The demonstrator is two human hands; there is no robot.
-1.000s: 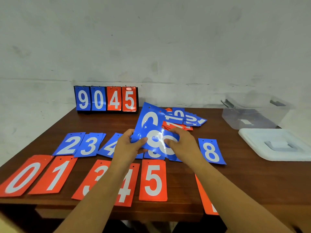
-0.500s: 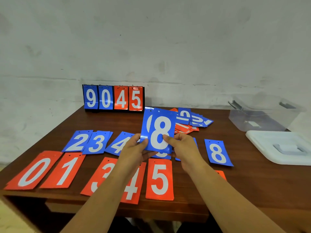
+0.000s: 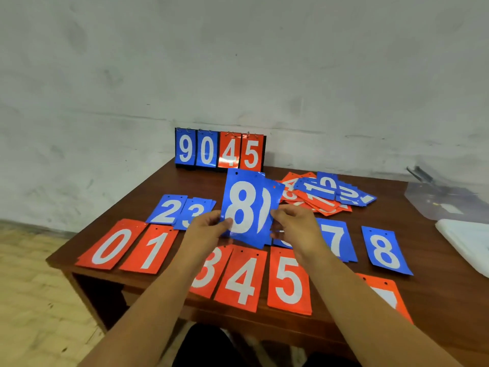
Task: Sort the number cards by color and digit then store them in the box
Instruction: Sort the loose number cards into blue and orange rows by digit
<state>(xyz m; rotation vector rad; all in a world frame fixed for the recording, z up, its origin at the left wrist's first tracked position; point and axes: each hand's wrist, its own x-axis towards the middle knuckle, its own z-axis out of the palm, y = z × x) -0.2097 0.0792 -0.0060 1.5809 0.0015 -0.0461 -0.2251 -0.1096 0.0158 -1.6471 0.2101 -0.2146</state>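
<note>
Blue 8 card (image 3: 242, 207) is held upright above the middle of the wooden table (image 3: 444, 300), facing the camera. A rear blue card (image 3: 274, 200) is fanned out behind it to the right, so only a sliver of its white digit shows. The left hand (image 3: 209, 230) pinches the 8's lower left edge with the thumb on the face. The right hand (image 3: 293, 226) pinches the rear card's lower right edge, fingers curled. Nearest the person a row of red cards lies flat: red 0 (image 3: 111, 246), red 1 (image 3: 152, 250), red 3 (image 3: 211, 271) partly under the left forearm, red 4 (image 3: 242, 279) and red 5 (image 3: 289, 282). Behind them lie blue 2 (image 3: 168, 210) and blue 3 (image 3: 197, 211) on the left, blue 7 (image 3: 337, 241) and a second blue 8 (image 3: 385, 250) on the right. Another red card (image 3: 381, 284) lies beside the right forearm, its digit hidden. A mixed heap (image 3: 325, 194) of cards sits behind the right hand. A flip scoreboard (image 3: 219, 151) reading 9 0 4 5 stands at the back edge. The clear box (image 3: 449, 202) is at far right, with its white lid (image 3: 465, 239) just in front.
</note>
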